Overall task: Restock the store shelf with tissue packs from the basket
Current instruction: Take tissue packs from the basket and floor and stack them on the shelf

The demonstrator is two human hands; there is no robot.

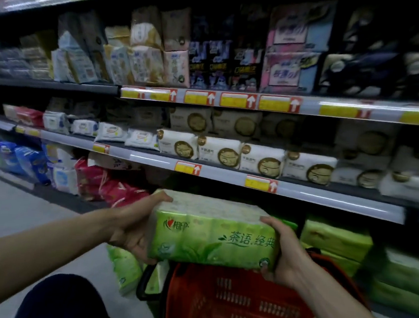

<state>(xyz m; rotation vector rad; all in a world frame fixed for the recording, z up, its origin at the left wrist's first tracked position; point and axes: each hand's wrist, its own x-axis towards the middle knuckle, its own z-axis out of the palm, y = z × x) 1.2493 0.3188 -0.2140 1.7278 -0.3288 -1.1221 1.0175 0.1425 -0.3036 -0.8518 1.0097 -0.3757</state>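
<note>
A green tissue pack (213, 230) with a leaf print is held level above the red basket (229, 303). My left hand (132, 228) grips its left end, thumb on top and fingers underneath. My right hand (281, 252) grips its right end the same way. The pack hangs in front of the bottom shelf, where more green packs (335, 237) are stacked to the right. Another green pack (125, 270) stands on the floor left of the basket.
The middle shelf edge (301, 193) with yellow price tags runs just above the pack. White tissue packs (261, 160) line that shelf. Red packs (115, 189) fill the bottom shelf at the left. My dark-clothed knee (67, 300) is at the lower left.
</note>
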